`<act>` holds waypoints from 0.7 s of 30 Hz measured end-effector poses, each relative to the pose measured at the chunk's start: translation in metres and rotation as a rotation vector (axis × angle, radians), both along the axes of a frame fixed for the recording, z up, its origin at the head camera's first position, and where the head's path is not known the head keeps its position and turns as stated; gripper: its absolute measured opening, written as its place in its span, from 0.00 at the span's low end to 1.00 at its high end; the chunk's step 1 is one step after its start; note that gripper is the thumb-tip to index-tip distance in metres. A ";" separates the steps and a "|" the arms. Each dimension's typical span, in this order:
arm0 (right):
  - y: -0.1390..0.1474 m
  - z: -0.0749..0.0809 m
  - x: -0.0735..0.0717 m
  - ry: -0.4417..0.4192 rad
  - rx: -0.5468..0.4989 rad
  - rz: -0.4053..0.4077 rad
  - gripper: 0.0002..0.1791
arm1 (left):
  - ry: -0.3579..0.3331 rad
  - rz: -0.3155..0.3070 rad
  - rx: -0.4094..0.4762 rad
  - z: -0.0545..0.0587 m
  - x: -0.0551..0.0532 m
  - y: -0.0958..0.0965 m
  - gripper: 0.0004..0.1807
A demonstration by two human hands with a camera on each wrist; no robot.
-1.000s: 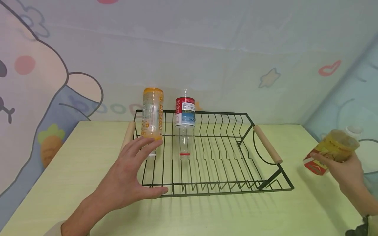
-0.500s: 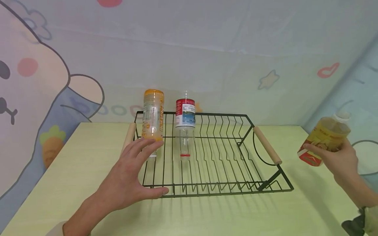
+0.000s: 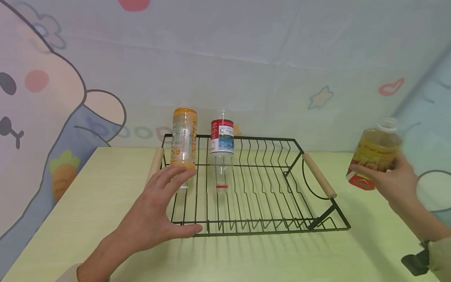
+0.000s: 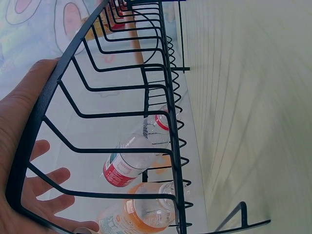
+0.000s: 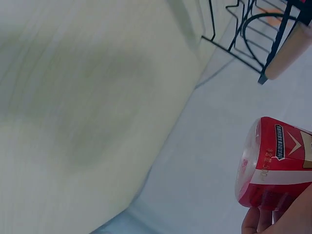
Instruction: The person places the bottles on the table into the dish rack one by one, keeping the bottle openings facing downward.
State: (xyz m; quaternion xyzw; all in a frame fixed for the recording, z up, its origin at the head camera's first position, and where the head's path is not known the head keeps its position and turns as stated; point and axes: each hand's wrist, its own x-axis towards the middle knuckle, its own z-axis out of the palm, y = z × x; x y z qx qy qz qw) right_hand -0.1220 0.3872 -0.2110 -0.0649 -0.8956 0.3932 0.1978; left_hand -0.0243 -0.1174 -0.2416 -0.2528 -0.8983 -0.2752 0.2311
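My right hand (image 3: pixel 399 178) grips a plastic bottle (image 3: pixel 373 154) with a yellow and red label, held tilted in the air right of the rack, its neck up and base toward the rack. The right wrist view shows the red lower end of this bottle (image 5: pixel 280 163). My left hand (image 3: pixel 155 207) is spread in a C shape at the front left corner of the black wire dish rack (image 3: pixel 266 221), thumb tip at the front rim. Past its fingertips, an orange-trimmed clear bottle (image 3: pixel 184 137) and a red-labelled clear bottle (image 3: pixel 222 137) stand neck down in the rack.
The rack has wooden handles, one on the right (image 3: pixel 318 175) and one on the left (image 3: pixel 155 166). It stands on a pale table (image 3: pixel 246 262). A cartoon-printed cloth (image 3: pixel 246 70) hangs right behind the table's back edge.
My right hand has carried the yellow and red bottle leftward and up, closer to the rack, and its neck has turned more upright. The left hand keeps its place at the rack's corner.
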 end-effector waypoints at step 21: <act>-0.072 0.035 -0.011 0.074 0.078 0.116 0.40 | 0.017 -0.022 0.008 0.001 0.001 -0.001 0.54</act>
